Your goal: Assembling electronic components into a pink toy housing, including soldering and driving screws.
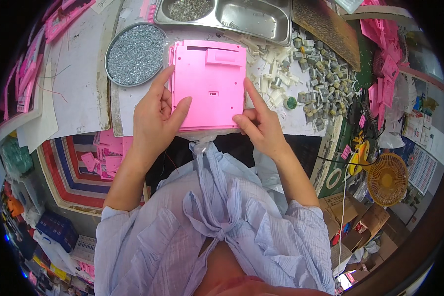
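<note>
A flat, nearly square pink plastic housing [202,81] is held between my two hands at the near edge of the table. It has a slot along its far side, a raised block near the far right corner, and a small rectangular opening in the middle. My left hand [155,111] grips the left edge, its thumb over the near left part of the face. At the right edge, my right hand [264,126] has its index finger along the side and its thumb at the near right corner. More pink layers show at the left edge, so the housing looks stacked or two-part.
Beyond the housing stand a round dish [107,61] of small screws [135,53] and a compartmented metal tray [254,18]. White plastic pieces [266,79] and small grey motor-like parts [325,81] lie to the right. A striped-lined bin [66,172] with pink parts [111,153] sits lower left.
</note>
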